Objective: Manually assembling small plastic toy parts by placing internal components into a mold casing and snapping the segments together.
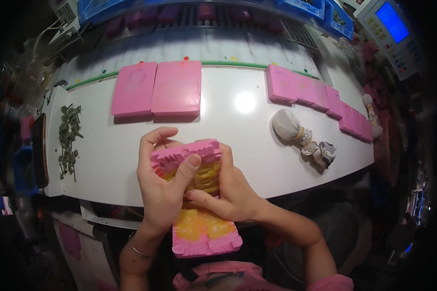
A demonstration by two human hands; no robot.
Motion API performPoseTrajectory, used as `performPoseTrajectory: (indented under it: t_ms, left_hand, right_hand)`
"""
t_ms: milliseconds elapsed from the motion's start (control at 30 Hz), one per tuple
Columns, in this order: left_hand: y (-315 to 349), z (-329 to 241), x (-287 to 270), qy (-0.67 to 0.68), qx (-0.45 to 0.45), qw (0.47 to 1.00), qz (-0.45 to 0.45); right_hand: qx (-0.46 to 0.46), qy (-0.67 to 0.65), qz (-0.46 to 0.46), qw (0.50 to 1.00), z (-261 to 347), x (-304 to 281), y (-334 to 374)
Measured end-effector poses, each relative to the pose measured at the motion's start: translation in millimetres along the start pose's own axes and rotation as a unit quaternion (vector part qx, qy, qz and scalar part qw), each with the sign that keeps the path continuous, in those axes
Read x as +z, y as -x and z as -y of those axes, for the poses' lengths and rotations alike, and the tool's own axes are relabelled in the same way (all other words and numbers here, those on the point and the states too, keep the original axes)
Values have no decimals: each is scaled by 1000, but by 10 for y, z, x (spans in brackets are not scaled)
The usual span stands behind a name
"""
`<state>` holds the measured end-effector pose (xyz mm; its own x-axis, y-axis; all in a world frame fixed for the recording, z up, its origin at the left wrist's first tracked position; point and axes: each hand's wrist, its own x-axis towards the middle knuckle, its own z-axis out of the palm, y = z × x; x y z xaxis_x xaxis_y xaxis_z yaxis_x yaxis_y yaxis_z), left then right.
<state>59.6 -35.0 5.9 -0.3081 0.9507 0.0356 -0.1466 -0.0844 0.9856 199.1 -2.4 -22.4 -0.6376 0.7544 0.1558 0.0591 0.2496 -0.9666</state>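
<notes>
Along the far side of the white tabletop (257, 167) lie two pink slabs (177, 89). Near its front edge, the left hand (161, 177) and right hand (230, 191) grip a ridged pink-and-yellow block (210, 171), another pink-and-yellow piece (207, 235) showing below.

- A white table (257, 179) spans the middle, its front edge bowed by the lens; a raised white ledge (54, 145) closes its left end.
- Light falls from above, leaving a round white glare (245, 102) on the tabletop.
- A thin green strip (218, 63) follows the back edge, with small coloured dots along it.
- Behind that stands a pale panelled surface (175, 46), then a dark barred rack (277, 31).
- Blue trays (131, 8) line the top.
- At upper right, a pale control panel (415, 46) carries a glowing blue screen (392, 22).
- White cables (41, 41) hang at upper left.
- Below the table at left is a whitish panel (87, 252); the space at lower right is too dark to make out.
</notes>
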Motion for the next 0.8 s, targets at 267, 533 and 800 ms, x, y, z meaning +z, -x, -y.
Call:
performPoseTrajectory:
  t_ms: [267,533,800]
  left_hand:
    - [-13,31,-12,40,-3,999,3]
    - [-24,33,-31,16,8,1000,-3]
    - [0,104,-54,4,36,999,-18]
  right_hand:
    - [38,-93,5,995,-38,0,-34]
    - [48,-157,77,983,-19,-86,-76]
    - [53,-72,146,985,25,-203,-102]
